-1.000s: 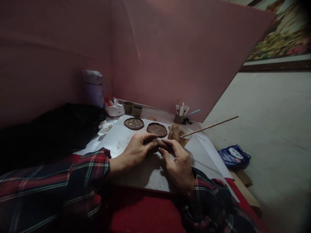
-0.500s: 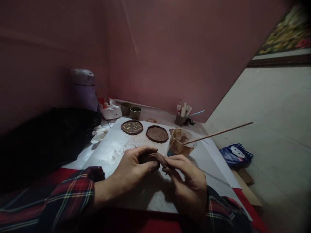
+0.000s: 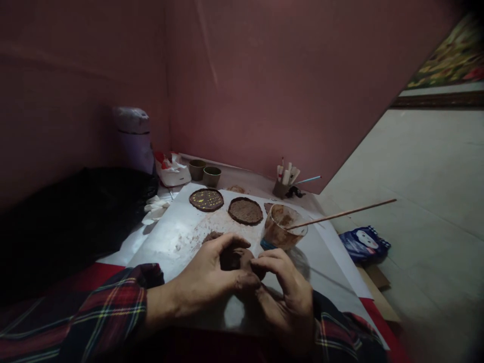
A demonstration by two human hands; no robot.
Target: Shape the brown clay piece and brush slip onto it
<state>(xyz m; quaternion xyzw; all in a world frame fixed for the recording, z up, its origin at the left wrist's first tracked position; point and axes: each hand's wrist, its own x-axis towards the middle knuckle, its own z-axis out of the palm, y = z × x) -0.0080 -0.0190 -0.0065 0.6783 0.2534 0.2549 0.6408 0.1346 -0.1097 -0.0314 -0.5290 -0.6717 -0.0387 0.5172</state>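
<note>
Between my two hands is a lump of brown clay (image 3: 242, 258), held above the white paper (image 3: 162, 254). My left hand (image 3: 212, 272) curls round it from the left, thumb along the near side. From the right, the fingertips and thumb of my right hand (image 3: 285, 292) pinch its edge. Part of the lump is hidden by my fingers. Beyond lie a round clay disc with a raised rim (image 3: 245, 210) and a second disc with yellow specks (image 3: 206, 200). A smeared clear cup (image 3: 278, 237) with a thin wooden stick (image 3: 348, 212) in it stands past my right hand.
More clay (image 3: 212, 236) and crumbs lie just past my left hand. Two small dark cups (image 3: 212, 176), a holder with pens (image 3: 282, 187) and a tissue pack (image 3: 172, 171) stand at the back. A black bag (image 3: 83, 222) lies left, a blue packet (image 3: 365, 244) right.
My hands have come lower and nearer in view with the clay, still gripping it. My fingers have shifted on the lump. The view has tilted slightly, and more clay shows behind my left hand.
</note>
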